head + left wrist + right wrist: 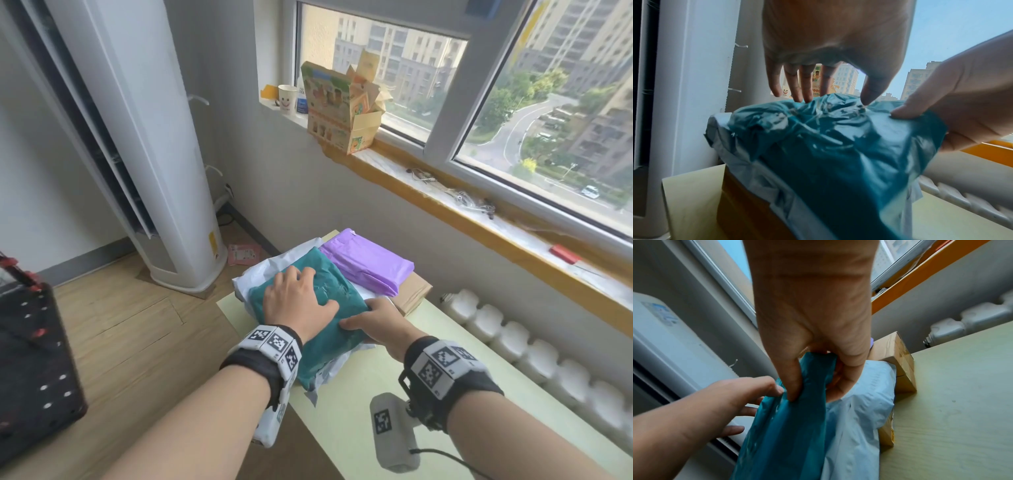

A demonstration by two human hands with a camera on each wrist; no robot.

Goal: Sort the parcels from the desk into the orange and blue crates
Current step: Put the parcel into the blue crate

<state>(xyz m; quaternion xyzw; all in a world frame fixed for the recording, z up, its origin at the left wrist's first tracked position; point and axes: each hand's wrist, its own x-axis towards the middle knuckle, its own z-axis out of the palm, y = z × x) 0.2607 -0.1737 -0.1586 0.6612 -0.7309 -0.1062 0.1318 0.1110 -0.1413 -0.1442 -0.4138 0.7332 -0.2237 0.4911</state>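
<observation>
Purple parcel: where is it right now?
Head view: the purple parcel lies at the desk's far end on a cardboard box, just right of the teal parcel both hands hold.

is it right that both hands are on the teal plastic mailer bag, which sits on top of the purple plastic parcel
Not quite. Both the left hand and right hand are on the teal plastic mailer bag, but it lies on a white plastic mailer; the purple plastic parcel sits beside it. The head view shows this.

The surface (pixel 394 383) is bare near the person. The purple parcel (pixel 368 262) and wall (pixel 342 192) block the far side.
</observation>
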